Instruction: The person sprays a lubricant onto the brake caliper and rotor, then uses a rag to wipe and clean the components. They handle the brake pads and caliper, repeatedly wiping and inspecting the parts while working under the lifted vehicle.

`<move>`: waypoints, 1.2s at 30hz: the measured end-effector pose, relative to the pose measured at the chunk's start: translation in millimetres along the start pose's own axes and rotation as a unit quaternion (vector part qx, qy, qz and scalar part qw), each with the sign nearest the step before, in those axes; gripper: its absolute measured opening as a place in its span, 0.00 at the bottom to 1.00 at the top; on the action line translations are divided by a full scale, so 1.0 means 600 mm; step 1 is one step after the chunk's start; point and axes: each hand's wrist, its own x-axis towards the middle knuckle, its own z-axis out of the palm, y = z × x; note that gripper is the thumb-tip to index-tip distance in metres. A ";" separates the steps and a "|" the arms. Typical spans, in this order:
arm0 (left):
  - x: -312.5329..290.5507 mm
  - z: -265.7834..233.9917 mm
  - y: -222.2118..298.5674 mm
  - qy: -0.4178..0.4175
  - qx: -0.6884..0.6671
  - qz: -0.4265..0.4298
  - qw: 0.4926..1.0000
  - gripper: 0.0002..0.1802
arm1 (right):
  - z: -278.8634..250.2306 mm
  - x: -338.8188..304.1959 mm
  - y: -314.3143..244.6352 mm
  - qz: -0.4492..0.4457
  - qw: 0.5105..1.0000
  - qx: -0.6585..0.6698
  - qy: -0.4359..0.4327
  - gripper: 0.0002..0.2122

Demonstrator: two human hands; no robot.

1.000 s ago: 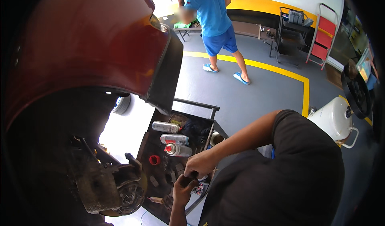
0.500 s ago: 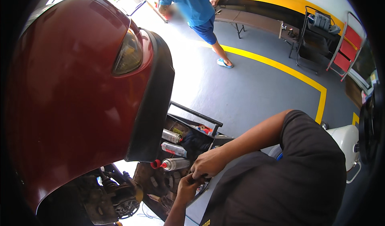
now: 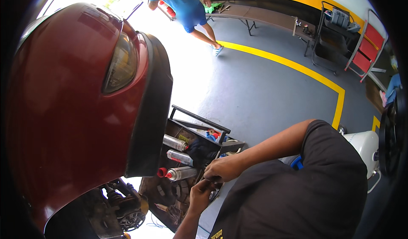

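Note:
My right hand [image 3: 223, 168] and my left hand [image 3: 199, 198] meet fingertip to fingertip over the edge of a dark tool cart [image 3: 199, 133]. Both are closed, the fingers curled in a pinch. Whatever lies between them is hidden by the fingers. Beside my right hand, a spray can [image 3: 182, 173] with a red nozzle lies on its side in the cart. Two more lie behind it, a white-and-red can [image 3: 179, 158] and a silver can [image 3: 175, 143]. A loose red cap [image 3: 162, 172] sits at the near can's tip. Grimy metal parts [image 3: 180, 192] lie in the cart's lower section.
A dark red car [image 3: 76, 99] with a black bumper fills the left, its wheel hub [image 3: 131, 220] exposed. Farther off are a person in blue [image 3: 178, 5], a long brown bench [image 3: 255, 15], a black trolley [image 3: 333, 39] and a red folding step [image 3: 367, 48]. A white tank [image 3: 361, 147] stands at right.
The person in blue has walked farther left and away. My view has shifted slightly. Both my hands stay together in nearly the same pose.

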 end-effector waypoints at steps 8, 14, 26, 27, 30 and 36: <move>-0.019 0.006 -0.017 -0.016 -0.215 -0.062 0.975 0.16 | 0.007 0.005 -0.009 -0.075 0.996 -0.029 -0.037 0.10; -0.043 0.011 -0.029 0.035 -0.129 0.004 0.991 0.09 | 0.026 0.014 -0.018 -0.044 0.996 -0.051 -0.052 0.12; -0.085 0.001 0.016 0.189 0.282 0.216 0.915 0.04 | 0.029 0.080 -0.040 0.305 0.928 0.158 -0.144 0.09; -0.092 -0.002 0.015 0.193 0.300 0.205 0.911 0.03 | 0.031 0.085 -0.041 0.272 0.943 0.119 -0.152 0.10; -0.111 -0.004 0.007 0.191 0.303 0.200 0.912 0.07 | 0.045 0.096 -0.040 0.198 0.965 0.027 -0.171 0.11; -0.141 0.001 0.001 0.235 0.317 0.173 0.902 0.09 | 0.082 0.106 -0.041 0.128 0.982 -0.002 -0.142 0.13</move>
